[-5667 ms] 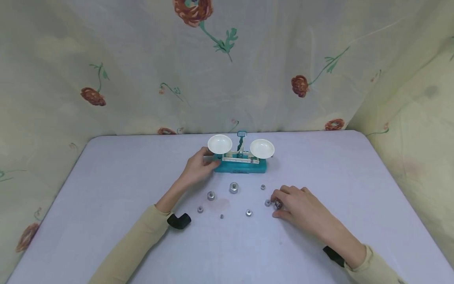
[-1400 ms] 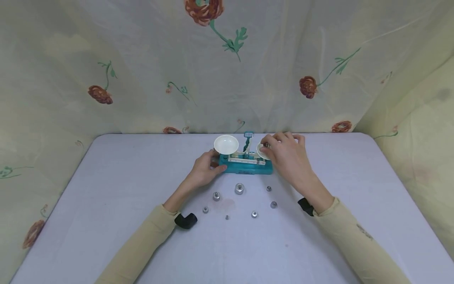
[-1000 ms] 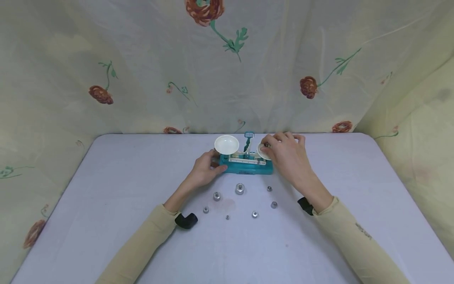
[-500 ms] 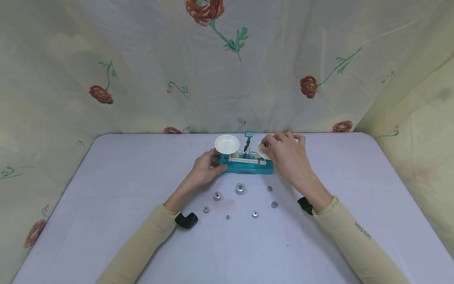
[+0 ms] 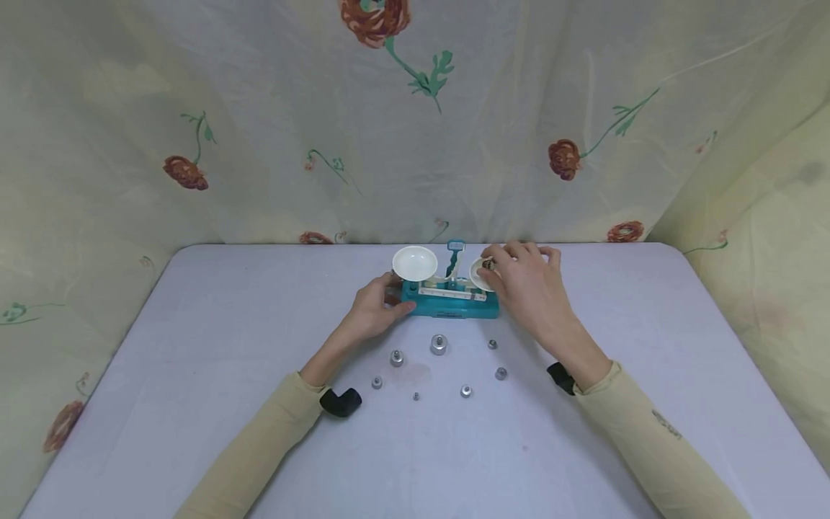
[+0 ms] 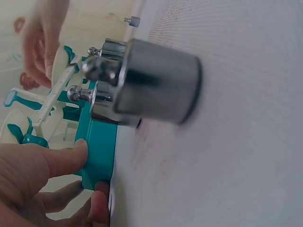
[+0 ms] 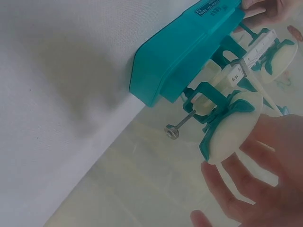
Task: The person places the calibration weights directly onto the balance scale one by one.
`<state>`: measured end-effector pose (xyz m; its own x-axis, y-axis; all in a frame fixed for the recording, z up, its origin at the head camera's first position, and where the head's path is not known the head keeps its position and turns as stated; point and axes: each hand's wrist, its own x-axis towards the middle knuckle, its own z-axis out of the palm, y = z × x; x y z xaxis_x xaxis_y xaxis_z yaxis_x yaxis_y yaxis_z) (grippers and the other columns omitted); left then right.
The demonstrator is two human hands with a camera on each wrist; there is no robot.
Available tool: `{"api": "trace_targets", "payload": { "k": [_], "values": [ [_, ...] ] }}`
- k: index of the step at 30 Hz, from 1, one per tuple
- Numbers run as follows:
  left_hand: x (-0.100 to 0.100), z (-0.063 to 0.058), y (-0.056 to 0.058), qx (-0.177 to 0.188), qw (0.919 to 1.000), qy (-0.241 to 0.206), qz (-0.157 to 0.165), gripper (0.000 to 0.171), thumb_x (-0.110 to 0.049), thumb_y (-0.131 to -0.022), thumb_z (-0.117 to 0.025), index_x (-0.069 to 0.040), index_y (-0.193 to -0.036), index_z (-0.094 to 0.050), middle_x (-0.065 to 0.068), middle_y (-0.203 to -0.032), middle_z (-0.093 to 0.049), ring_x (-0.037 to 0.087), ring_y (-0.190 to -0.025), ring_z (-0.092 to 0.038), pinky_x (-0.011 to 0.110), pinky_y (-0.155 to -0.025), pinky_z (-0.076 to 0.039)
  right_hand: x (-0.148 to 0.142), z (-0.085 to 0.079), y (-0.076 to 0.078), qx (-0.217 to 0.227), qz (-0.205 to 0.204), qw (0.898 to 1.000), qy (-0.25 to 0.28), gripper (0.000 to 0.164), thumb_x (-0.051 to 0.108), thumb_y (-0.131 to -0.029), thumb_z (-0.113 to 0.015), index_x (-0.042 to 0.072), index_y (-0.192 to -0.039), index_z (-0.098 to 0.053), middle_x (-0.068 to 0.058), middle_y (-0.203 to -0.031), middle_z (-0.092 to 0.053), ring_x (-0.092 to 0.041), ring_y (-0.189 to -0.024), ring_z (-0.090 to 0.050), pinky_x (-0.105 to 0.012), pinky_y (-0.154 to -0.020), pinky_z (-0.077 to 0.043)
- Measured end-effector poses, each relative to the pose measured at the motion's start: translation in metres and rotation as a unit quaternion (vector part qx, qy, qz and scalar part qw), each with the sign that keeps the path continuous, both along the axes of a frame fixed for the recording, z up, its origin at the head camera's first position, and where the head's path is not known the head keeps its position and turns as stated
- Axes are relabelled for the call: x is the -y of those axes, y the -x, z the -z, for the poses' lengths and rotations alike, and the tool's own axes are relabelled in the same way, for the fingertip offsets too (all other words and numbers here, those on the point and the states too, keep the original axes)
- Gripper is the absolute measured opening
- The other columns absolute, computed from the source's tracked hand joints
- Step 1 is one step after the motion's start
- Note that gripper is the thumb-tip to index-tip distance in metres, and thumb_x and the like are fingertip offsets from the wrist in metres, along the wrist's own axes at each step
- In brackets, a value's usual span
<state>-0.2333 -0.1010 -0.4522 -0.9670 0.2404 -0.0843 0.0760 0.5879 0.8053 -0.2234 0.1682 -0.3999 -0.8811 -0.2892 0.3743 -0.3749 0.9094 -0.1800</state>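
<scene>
A small teal balance scale (image 5: 454, 308) with two white pans stands near the table's back edge. My left hand (image 5: 374, 308) grips the left end of its base, thumb on the front, as the left wrist view shows. Over the right pan (image 5: 476, 274) is my right hand (image 5: 528, 292). A metal weight (image 5: 488, 265) sits low in that pan, between the slightly spread thumb and index finger. In the right wrist view the fingers of my right hand (image 7: 265, 175) curve loosely beside the pan's underside. The left pan (image 5: 415, 264) holds nothing.
Several knobbed metal weights stand in front of the scale, the biggest (image 5: 439, 345) nearest its base and a tiny one (image 5: 416, 396) closer to me. A floral curtain (image 5: 259, 144) hangs behind the white-covered table (image 5: 227, 310).
My right hand carried a weight from the table up to the right pan. In the last half second its thumb and index finger have parted, showing more of the weight. The left hand stays put.
</scene>
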Motion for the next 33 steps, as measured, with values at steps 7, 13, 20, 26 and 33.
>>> {"api": "trace_targets", "payload": {
  "k": [7, 13, 20, 26, 33],
  "values": [
    [0.0, 0.0, 0.0, 0.004, 1.0, 0.0, 0.0, 0.053, -0.018, -0.104, -0.072, -0.002, -0.151, -0.054, 0.02, -0.149, -0.063, 0.036, -0.126, -0.068, 0.046, -0.1, -0.059, -0.004, 0.001, -0.005, -0.014, 0.005, 1.0, 0.005, 0.027, 0.03, -0.105, -0.072, 0.01, -0.124, -0.072, -0.02, -0.126, -0.075, -0.044, -0.121, -0.066, -0.072, -0.109, -0.039],
    [0.0, 0.0, 0.001, 0.006, 1.0, 0.0, -0.001, 0.053, -0.019, -0.104, -0.072, -0.001, -0.151, -0.054, 0.021, -0.149, -0.063, 0.036, -0.126, -0.068, 0.046, -0.1, -0.059, -0.006, -0.001, -0.01, -0.027, -0.006, 1.0, 0.011, 0.027, 0.03, -0.104, -0.073, 0.011, -0.123, -0.072, -0.019, -0.123, -0.075, -0.042, -0.121, -0.066, -0.071, -0.11, -0.039],
    [0.001, 0.001, 0.001, 0.006, 1.0, -0.003, -0.001, 0.054, -0.018, -0.104, -0.072, -0.001, -0.151, -0.053, 0.02, -0.151, -0.062, 0.036, -0.127, -0.068, 0.047, -0.101, -0.059, -0.006, -0.005, -0.021, -0.028, -0.016, 0.999, 0.016, 0.025, 0.027, -0.101, -0.077, 0.012, -0.12, -0.075, -0.018, -0.121, -0.077, -0.041, -0.115, -0.069, -0.068, -0.109, -0.042],
    [0.001, 0.001, 0.002, 0.008, 1.0, -0.003, -0.001, 0.054, -0.018, -0.104, -0.072, -0.002, -0.153, -0.053, 0.02, -0.152, -0.061, 0.036, -0.129, -0.068, 0.048, -0.103, -0.059, -0.007, -0.012, -0.034, -0.015, -0.023, 1.0, 0.003, 0.028, 0.027, -0.099, -0.08, 0.013, -0.123, -0.076, -0.016, -0.118, -0.079, -0.041, -0.11, -0.071, -0.067, -0.106, -0.043],
    [0.001, 0.0, 0.001, 0.009, 1.0, -0.002, -0.002, 0.054, -0.018, -0.105, -0.072, -0.002, -0.153, -0.053, 0.02, -0.152, -0.061, 0.037, -0.129, -0.068, 0.048, -0.103, -0.059, -0.007, -0.017, -0.045, 0.001, -0.027, 1.0, -0.01, 0.027, 0.026, -0.099, -0.08, 0.012, -0.122, -0.076, -0.016, -0.115, -0.079, -0.04, -0.107, -0.072, -0.07, -0.106, -0.044]
  ]
}}
